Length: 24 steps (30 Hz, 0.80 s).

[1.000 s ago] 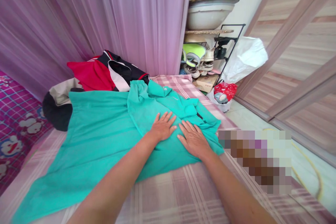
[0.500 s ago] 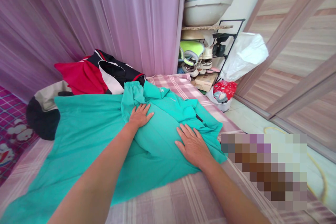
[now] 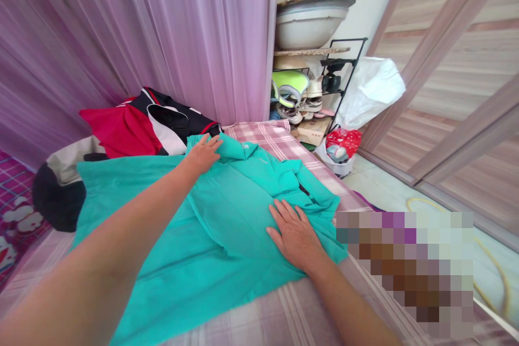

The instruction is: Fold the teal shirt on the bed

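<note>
A teal jacket (image 3: pixel 162 259) lies spread on a plaid bed cover (image 3: pixel 279 308), with one sleeve (image 3: pixel 231 205) folded across its body. My left hand (image 3: pixel 204 154) rests on the gathered cuff at the far end of that sleeve, fingers stretched out and slightly apart. Flat on the cloth nearer the right edge lies my right hand (image 3: pixel 295 235), its fingers spread. Neither hand is seen gripping the fabric. Part of the cuff is hidden under my left hand.
Red, white and navy clothing (image 3: pixel 130 130) and a grey-black item (image 3: pixel 60 189) lie beyond the jacket, against a purple curtain (image 3: pixel 194 38). A shoe rack (image 3: pixel 344 86) with a large basin (image 3: pixel 312 24), bags (image 3: pixel 371 92) and a wooden wardrobe (image 3: pixel 446 92) stand to the right.
My left hand has moved away from me and slightly left, from the middle of the sleeve to its cuff. My right hand stays on the jacket. The view has shifted slightly.
</note>
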Each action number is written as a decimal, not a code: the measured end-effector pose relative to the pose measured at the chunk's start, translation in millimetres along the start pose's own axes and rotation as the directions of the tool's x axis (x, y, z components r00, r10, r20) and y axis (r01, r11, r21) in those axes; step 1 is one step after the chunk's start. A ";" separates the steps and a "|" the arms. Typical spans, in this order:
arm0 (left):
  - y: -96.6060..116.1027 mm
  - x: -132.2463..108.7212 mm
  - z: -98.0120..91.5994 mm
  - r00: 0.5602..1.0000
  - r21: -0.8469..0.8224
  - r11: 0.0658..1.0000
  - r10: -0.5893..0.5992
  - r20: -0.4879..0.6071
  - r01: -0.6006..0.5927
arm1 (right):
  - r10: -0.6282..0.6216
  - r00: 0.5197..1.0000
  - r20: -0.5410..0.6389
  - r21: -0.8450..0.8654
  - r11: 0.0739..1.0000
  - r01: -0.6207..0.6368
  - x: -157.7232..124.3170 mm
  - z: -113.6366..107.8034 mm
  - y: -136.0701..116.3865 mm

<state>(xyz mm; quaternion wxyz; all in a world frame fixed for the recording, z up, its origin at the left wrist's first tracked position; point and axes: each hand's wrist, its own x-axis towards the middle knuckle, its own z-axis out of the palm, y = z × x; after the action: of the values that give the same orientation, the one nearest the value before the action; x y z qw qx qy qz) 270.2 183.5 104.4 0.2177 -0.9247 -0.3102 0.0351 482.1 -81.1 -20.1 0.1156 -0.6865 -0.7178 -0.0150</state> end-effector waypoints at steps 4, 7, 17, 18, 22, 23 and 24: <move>-25.2 -12.7 -15.8 0.999 0.023 0.999 -0.024 -0.043 0.025 | -0.004 0.999 -0.052 0.009 1.000 0.005 -1.4 5.7 1.1; -45.4 -41.4 -39.4 0.995 0.096 0.993 -0.068 -0.067 0.074 | 0.020 0.993 -0.120 0.038 0.999 -0.016 -0.6 7.7 3.3; -47.9 -172.9 -98.6 0.995 0.187 0.977 -0.103 0.010 0.099 | 0.154 0.946 -0.286 0.273 0.959 -0.074 5.9 4.8 21.1; -44.4 -186.3 -97.9 0.992 0.190 0.975 -0.121 0.027 0.114 | 0.133 0.952 -0.277 0.277 0.959 -0.054 5.6 3.6 22.2; -23.8 -243.5 -79.2 0.980 0.091 0.978 -0.192 0.059 0.187 | 0.054 0.970 -0.236 0.278 0.960 0.014 0.6 -4.3 27.6; -16.3 -258.2 -70.9 0.975 0.061 0.976 -0.214 0.058 0.210 | 0.036 0.975 -0.219 0.265 0.964 0.024 -1.9 -6.9 29.4; -7.8 -272.4 -61.6 0.970 0.032 0.972 -0.234 0.058 0.233 | 0.020 0.979 -0.201 0.245 0.969 0.031 -4.9 -9.7 31.2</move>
<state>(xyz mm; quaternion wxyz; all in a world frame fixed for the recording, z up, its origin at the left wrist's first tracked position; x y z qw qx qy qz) 58.8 5.2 144.2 0.2220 -0.8776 -0.4229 0.0415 514.6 -85.9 -15.9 0.2725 -0.6595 -0.7006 0.0044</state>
